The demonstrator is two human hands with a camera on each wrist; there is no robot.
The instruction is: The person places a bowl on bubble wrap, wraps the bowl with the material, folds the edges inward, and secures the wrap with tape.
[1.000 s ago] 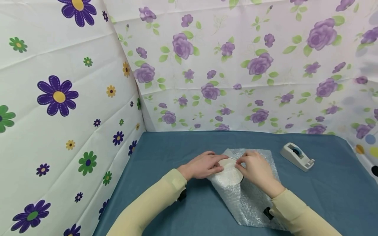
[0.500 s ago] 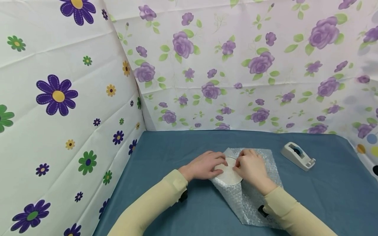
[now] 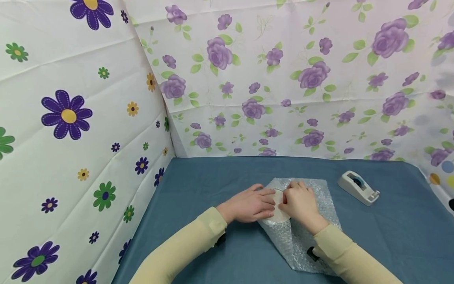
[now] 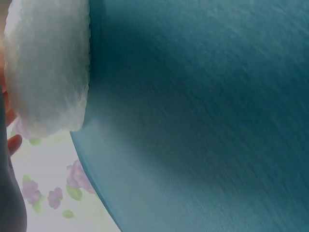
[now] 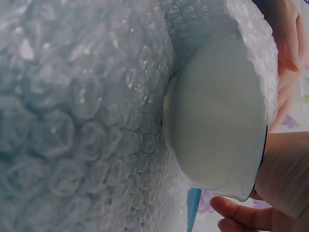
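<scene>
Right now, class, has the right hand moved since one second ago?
Yes: in the head view, the right hand has shifted slightly left, away from the tape dispenser.

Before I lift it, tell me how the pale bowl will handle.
The bowl looks smooth and hard, so probably stiff and slippery. Its foot is narrower than its rim, so a high push might tip it.

A curtained-off tabletop work corner: a white, purple-rose-printed sheet (image 3: 237, 29) hangs behind the blue, cloth-covered table (image 3: 202, 175), a white, daisy-printed sheet (image 3: 53, 165) left of the table, and a white plastic tape dispenser (image 3: 357, 189) sits on it.
</scene>
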